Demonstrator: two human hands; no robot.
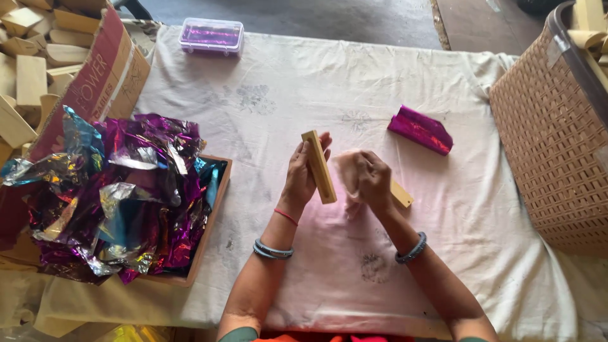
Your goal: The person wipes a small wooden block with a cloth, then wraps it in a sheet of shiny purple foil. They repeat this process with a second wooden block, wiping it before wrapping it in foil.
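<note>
Left hand (303, 172) grasps wooden block (318, 166), held upright and slightly tilted above white cloth (304, 101); fingers wrap block's left side, top end pokes past fingertips. Right hand (372, 178) clenched round second wooden block (401, 194), whose end sticks out lower right. Foil-wrapped block (420, 129) lies well apart, upper right. Foil sheets (120, 190) heaped left.

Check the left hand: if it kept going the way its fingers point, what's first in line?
The left hand, gripping a wooden block, points up-table. That way looks free across the white cloth; the clear plastic box sits left of that line, though depth is unclear.
</note>
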